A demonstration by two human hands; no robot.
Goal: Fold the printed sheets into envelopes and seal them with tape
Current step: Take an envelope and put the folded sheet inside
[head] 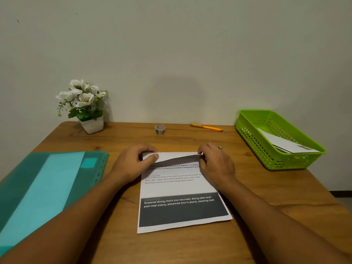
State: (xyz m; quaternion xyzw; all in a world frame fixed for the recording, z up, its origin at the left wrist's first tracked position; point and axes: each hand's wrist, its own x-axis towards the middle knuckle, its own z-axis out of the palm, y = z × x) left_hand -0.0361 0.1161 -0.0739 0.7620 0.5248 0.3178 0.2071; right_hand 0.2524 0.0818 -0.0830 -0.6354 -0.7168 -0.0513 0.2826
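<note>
A printed sheet [179,189] lies on the wooden table [266,197] in front of me, with a dark band of white text across its near end. Its far edge is lifted and curled toward me, white underside showing. My left hand [133,164] pinches the far left corner, and my right hand [215,162], with a ring on one finger, pinches the far right corner. A small roll of tape [160,129] stands behind the sheet near the wall.
A teal plastic folder [47,183] with paper inside lies at the left. A green perforated basket [276,141] at the right holds folded white paper. An orange pen [206,127] lies near the wall. A white pot of white flowers [85,105] stands back left.
</note>
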